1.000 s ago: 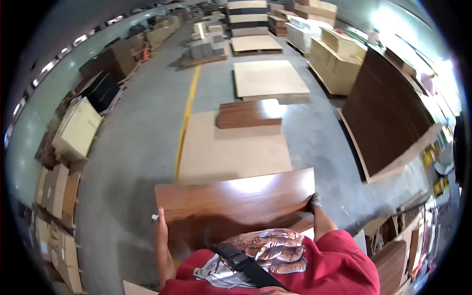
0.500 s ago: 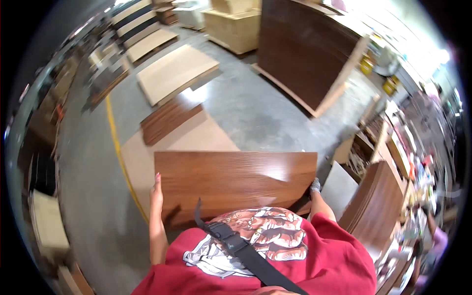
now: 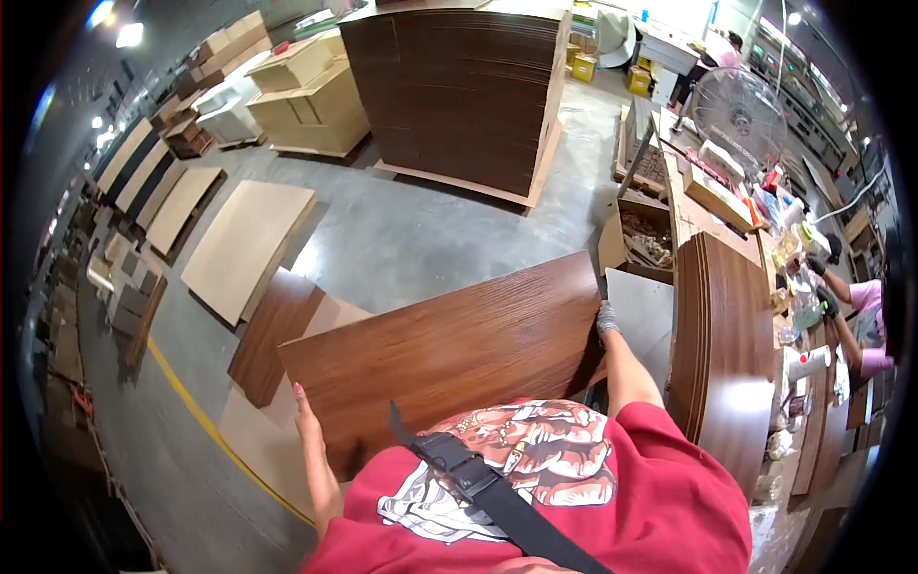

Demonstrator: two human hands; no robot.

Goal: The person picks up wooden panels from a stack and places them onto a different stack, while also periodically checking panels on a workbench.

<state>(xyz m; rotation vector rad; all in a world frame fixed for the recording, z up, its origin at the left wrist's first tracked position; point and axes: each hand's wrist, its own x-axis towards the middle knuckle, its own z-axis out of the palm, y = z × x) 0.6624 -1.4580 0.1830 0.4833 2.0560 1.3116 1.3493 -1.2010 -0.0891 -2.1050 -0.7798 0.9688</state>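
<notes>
A long brown wood-grain panel (image 3: 459, 335) is held up in front of my body, slanting so that its right end is farther away and higher in view. My left hand (image 3: 311, 426) grips the panel's left end, the thumb side showing along the edge. At the right end my right hand (image 3: 608, 320), in a grey glove, is closed on the other edge. The fingers of both hands are partly hidden behind the panel. Close to my right arm, a stack of similar brown panels (image 3: 722, 335) rests on the workbench (image 3: 687, 206).
A smaller brown board (image 3: 274, 335) lies on the floor sheet at left, near a low beige board stack (image 3: 249, 244). Ahead stands a tall dark panel stack (image 3: 459, 105) on a pallet. A scrap box (image 3: 644, 239) and a fan (image 3: 741, 107) are right; a co-worker's gloved hands (image 3: 826, 298) work across the bench.
My view has turned right, bringing more of the bench and the co-worker into sight. The panel has gone from level to slanted, its right end swung away, with both hands still on it.
</notes>
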